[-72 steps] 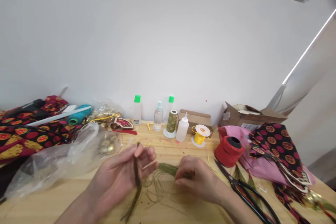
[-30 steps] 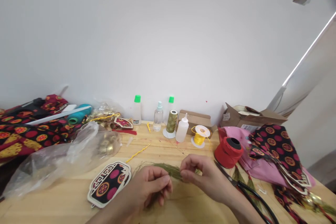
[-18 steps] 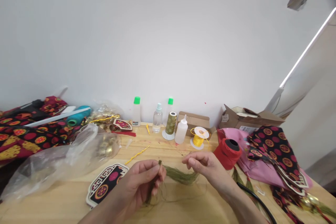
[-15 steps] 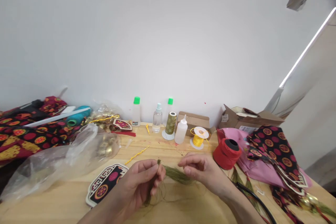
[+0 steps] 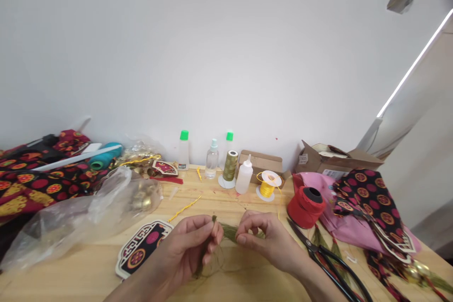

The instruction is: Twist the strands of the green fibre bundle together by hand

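My left hand (image 5: 193,243) pinches a bundle of olive-green thread (image 5: 230,232), whose short tip pokes up above the thumb and forefinger. Loose strands trail below those fingers toward the tabletop. My right hand (image 5: 267,236) has thumb and forefinger closed on the bundle's strands to the right, and some of the green thread shows behind its fingers. Black-handled scissors (image 5: 313,247) lie beside my right forearm, which covers part of them. Left of my left hand rests a dark patterned fabric piece (image 5: 145,247) with a pale border and a yellow cord.
A red thread spool (image 5: 306,207) and pink fabric (image 5: 339,226) stand to the right. Along the wall are a squeeze bottle (image 5: 244,175), a green thread spool (image 5: 230,167) and a yellow cord spool (image 5: 267,189). A clear plastic bag (image 5: 81,219) lies left.
My right hand has moved left along the strands, closer to my left hand, and its fingers have closed. More of the scissors is uncovered. My left hand has stayed put.
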